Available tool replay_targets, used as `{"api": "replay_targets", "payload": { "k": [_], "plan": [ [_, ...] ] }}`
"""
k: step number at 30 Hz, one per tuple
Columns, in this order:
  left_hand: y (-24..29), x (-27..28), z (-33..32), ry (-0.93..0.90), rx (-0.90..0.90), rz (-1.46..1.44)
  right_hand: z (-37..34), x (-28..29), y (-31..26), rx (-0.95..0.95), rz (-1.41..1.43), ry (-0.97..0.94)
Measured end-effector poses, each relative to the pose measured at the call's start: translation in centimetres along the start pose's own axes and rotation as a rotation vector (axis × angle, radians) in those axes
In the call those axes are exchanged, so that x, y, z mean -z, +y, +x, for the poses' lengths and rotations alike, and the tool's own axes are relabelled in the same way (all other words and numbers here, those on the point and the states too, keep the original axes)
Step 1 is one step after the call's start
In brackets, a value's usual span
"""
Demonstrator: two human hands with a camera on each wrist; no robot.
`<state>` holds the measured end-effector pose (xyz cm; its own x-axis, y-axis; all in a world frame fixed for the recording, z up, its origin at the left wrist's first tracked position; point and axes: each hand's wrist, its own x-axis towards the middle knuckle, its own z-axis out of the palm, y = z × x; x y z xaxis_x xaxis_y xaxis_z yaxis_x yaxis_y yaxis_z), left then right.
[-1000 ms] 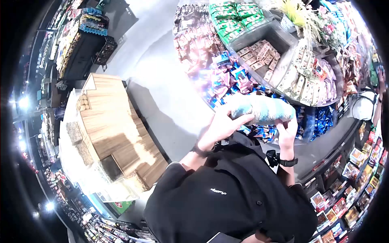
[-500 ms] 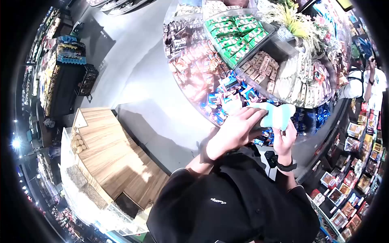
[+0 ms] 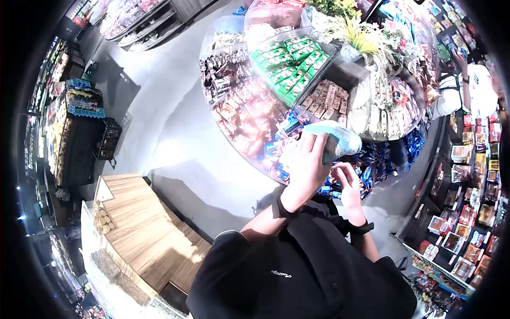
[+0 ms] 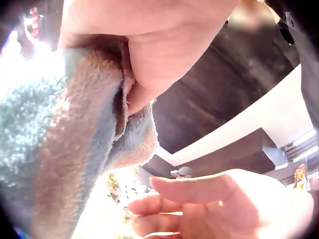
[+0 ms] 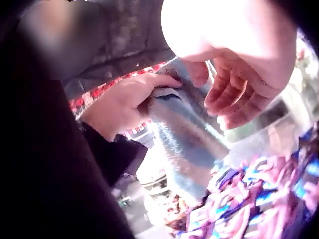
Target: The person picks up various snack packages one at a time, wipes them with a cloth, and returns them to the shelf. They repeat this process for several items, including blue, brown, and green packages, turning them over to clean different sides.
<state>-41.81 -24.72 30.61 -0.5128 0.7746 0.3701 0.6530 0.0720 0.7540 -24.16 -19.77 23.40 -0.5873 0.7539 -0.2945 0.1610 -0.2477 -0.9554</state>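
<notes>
Glare bleaches the floor point(image 3: 186, 146) between dark, warped edges.

This is a shop, with goods set out by kind. A round display point(image 3: 346, 74) is divided into compartments heaped with small wrapped packets point(image 3: 289, 65) (plants point(image 3: 357, 41) stand among them). More packages point(image 3: 467, 215) lie in rows on the shelving point(image 3: 423, 217) at right, while a dark stand point(image 3: 79, 149) at far left seems stocked too, though blurred.

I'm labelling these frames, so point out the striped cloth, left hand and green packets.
Striped cloth point(image 4: 62, 137): left wrist view, its fuzzy striped side.
Left hand point(image 3: 308, 167): head view, back of the hand.
Green packets point(image 3: 292, 65): head view, middle of the pile.
</notes>
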Motion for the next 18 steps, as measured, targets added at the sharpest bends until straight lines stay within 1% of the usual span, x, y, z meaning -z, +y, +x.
{"api": "replay_targets", "payload": {
  "k": [1, 2, 3, 4, 5, 6, 7, 8, 10, 11, 14, 17, 18],
  "plan": [
    [-0.1, -0.4, -0.4, -0.039, -0.038, 0.007, -0.4, -1.4, -0.5, 0.069, 0.206, -0.010],
    [0.1, -0.3, -0.9, -0.168, -0.082, 0.024, -0.2, -0.8, 2.1, 0.084, 0.382, -0.067],
    [0.5, -0.2, -1.3, -0.224, -0.156, 0.008, -0.7, -1.4, 1.9, 0.081, 0.514, -0.028],
    [0.9, -0.2, -1.8, -0.280, -0.227, -0.006, -1.5, -1.6, 1.2, 0.004, 0.604, -0.003],
    [1.1, -0.3, -2.3, -0.323, -0.261, -0.027, -2.3, -1.7, 0.5, -0.072, 0.696, 0.029],
    [1.5, -0.3, -2.6, -0.326, -0.251, -0.057, -1.5, -0.8, 3.1, 0.017, 0.610, -0.040],
    [1.5, -0.2, -2.9, -0.358, -0.244, -0.067, -0.6, -0.8, 4.0, 0.110, 0.528, -0.100],
    [1.4, -0.1, -2.9, -0.386, -0.242, -0.075, -0.9, -0.3, 4.5, 0.079, 0.352, -0.038],
    [1.3, -0.2, -3.4, -0.430, -0.257, -0.114, -1.8, -0.8, 3.3, 0.155, 0.356, -0.055],
    [1.3, -0.2, -3.7, -0.450, -0.262, -0.133, -2.5, -0.9, 3.2, 0.270, 0.536, -0.134],
    [2.1, 0.1, -3.8, -0.438, -0.357, -0.116, -3.2, 0.0, 6.3, 0.358, -0.022, 0.085],
    [2.0, 0.3, -3.5, -0.546, -0.386, -0.040, -2.8, 1.6, 6.7, 0.380, -1.159, 0.123],
    [1.8, 0.2, -3.6, -0.587, -0.388, -0.029, -2.4, 1.2, 6.5, 0.352, -1.169, 0.193]
  ]
}}
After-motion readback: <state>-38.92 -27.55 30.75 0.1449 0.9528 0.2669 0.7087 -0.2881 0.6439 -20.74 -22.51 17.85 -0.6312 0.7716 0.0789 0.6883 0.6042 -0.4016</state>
